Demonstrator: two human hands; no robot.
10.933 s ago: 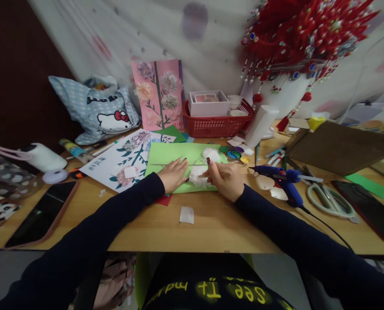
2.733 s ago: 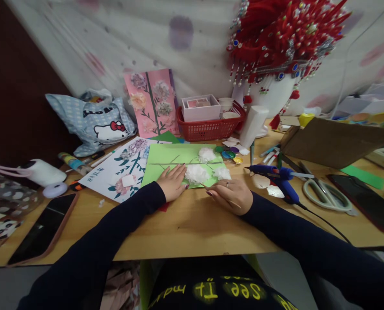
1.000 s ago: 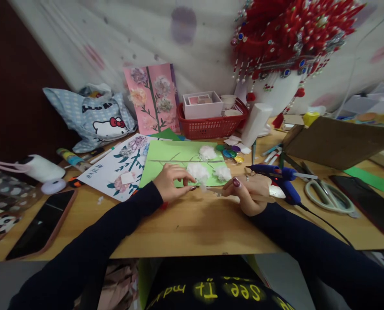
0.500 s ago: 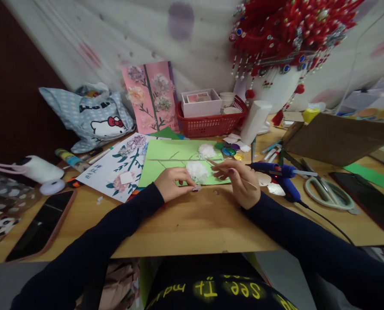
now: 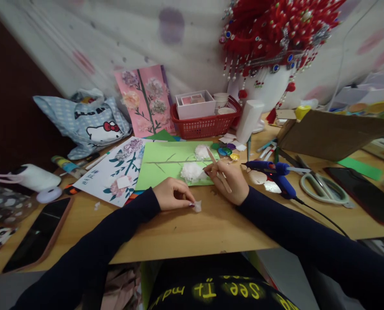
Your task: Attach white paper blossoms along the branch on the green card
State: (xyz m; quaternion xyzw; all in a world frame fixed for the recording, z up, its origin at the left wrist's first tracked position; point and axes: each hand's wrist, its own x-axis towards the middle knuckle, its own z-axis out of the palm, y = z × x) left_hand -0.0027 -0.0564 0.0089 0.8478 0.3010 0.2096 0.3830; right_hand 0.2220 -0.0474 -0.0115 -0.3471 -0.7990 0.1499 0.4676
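The left hand [image 5: 174, 196] is pinching a small white scrap [image 5: 197, 207], now lower and clear of the green sheet [image 5: 156, 150]. The right hand [image 5: 228, 181], well apart, is gripping a stick [image 5: 212, 156], no longer pointing at the scrap. So the scrap is apparently staying loose from the white flowers [image 5: 191, 172]; whether it is touching the tabletop [image 5: 192, 237] is hard to tell.

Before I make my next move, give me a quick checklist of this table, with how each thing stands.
1. Left hand pinching the thin white piece: ok.
2. Right hand holding the slim pale tool: ok.
3. Light green sheet lying flat: ok.
4. Sheet's near right corner: cannot tell, right hand hides it.
5. Blue glue gun apart from the sheet: ok.
6. Tabletop free of scraps: not ok, white bits lie there.
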